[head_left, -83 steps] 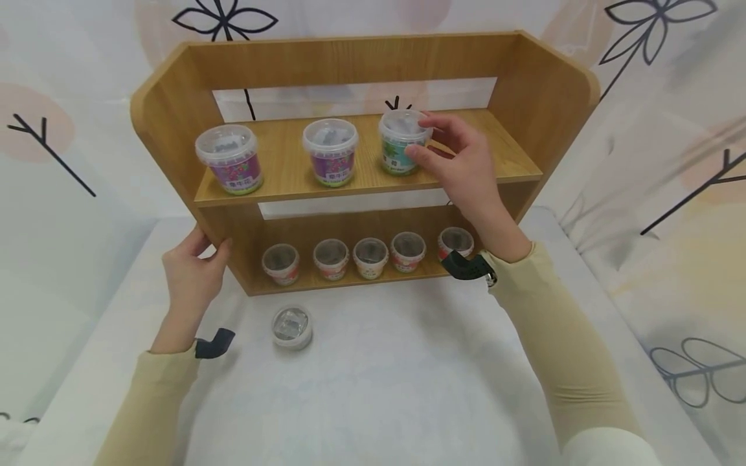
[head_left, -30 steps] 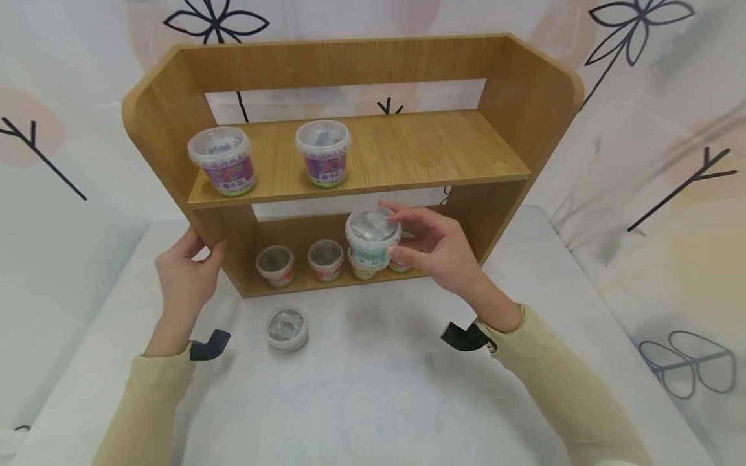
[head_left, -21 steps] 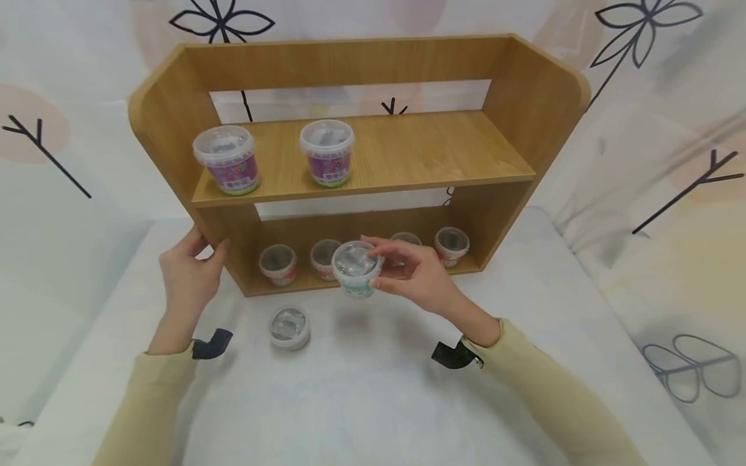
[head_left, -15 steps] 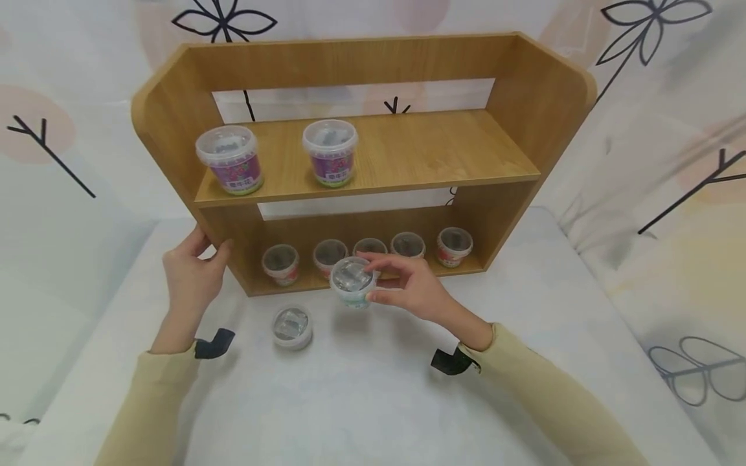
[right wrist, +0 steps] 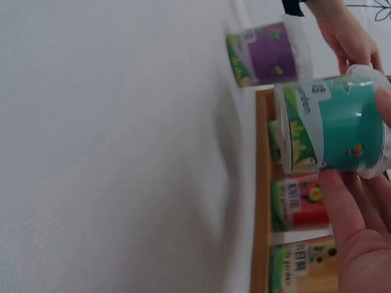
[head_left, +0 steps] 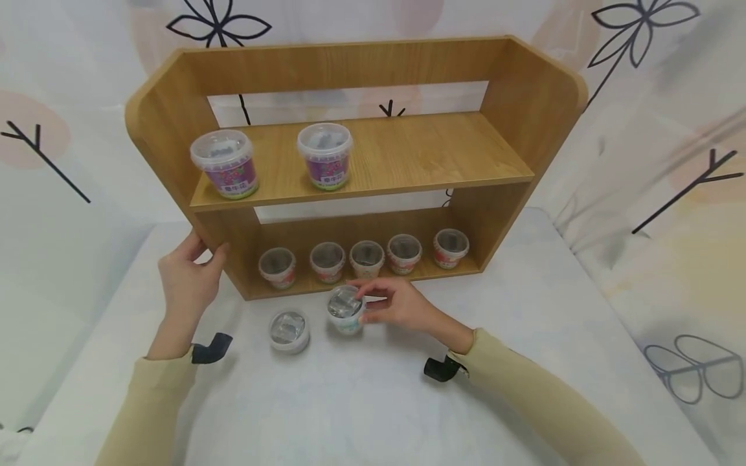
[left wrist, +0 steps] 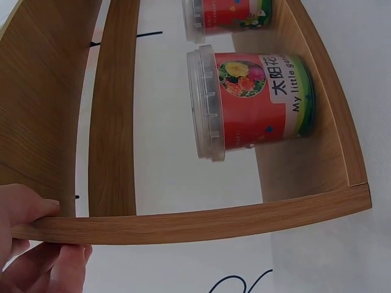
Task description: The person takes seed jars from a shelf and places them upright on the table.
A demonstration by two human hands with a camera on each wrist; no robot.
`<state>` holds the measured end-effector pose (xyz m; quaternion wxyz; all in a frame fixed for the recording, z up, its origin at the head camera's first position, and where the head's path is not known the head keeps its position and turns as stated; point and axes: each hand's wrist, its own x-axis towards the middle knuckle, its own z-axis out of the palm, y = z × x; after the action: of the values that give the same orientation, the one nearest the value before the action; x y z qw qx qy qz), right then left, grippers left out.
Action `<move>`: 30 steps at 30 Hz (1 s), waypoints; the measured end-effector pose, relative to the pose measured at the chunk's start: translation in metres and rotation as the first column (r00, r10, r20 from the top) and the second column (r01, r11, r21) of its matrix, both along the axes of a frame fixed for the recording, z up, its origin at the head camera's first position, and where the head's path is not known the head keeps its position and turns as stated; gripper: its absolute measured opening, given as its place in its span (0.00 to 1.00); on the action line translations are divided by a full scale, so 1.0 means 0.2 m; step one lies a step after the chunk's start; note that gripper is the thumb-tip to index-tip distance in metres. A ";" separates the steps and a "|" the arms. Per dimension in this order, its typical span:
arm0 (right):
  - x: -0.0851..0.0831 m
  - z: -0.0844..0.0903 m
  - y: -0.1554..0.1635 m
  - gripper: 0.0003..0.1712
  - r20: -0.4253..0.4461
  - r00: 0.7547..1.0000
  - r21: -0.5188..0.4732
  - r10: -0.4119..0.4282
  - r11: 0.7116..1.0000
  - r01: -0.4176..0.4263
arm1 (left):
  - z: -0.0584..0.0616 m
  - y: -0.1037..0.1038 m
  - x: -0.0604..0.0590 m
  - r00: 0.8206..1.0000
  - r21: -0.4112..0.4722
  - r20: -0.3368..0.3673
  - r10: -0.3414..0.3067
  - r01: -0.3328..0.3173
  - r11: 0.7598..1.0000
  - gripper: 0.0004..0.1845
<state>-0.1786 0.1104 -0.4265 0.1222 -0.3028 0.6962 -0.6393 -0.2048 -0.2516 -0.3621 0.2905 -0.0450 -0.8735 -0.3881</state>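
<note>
I see a wooden shelf point(head_left: 373, 149) standing on a white table point(head_left: 379, 401), and I place everything else against that shelf.

My right hand point(head_left: 402, 307) is just in front of the shelf's lower front edge, near its middle. Its fingers and thumb curl round a teal tub point(head_left: 345, 310) with a clear lid, gripping it by the rim. The tub is upright and low over the table; I cannot tell whether its base touches the cloth. In the right wrist view the teal tub point(right wrist: 333, 125) shows a green and white band near its base, with my fingers point(right wrist: 342, 207) wrapped along its side.

My left hand point(head_left: 188, 281) is at the shelf's left end, with its thumb and fingers pinching the front edge of the side panel. The left wrist view shows the same grip on the wooden edge point(left wrist: 183, 223).

A purple tub point(head_left: 289, 330) stands on the table just left of the teal one, in front of the shelf's left half.

Two purple-labelled tubs point(head_left: 224, 162) stand on the left half of the shelf's upper board. Five smaller tubs point(head_left: 366, 257) stand in a row along the lower board, most with red labels.
</note>
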 end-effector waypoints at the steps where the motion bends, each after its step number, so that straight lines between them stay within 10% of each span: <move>1: 0.00 -0.01 0.00 0.19 0.002 1.000 0.000 0.008 1.000 -0.008 | 0.00 0.00 0.00 1.000 0.000 -0.002 -0.003 0.003 1.000 0.21; 30: 0.00 -0.10 -0.02 0.40 0.064 0.984 0.037 0.167 0.985 -0.170 | 0.00 0.00 0.01 1.000 -0.002 0.000 -0.002 0.002 1.000 0.21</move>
<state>-0.1790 0.1072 -0.4472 0.2032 -0.3384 0.6774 -0.6207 -0.2029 -0.2513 -0.3611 0.2902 -0.0459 -0.8738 -0.3875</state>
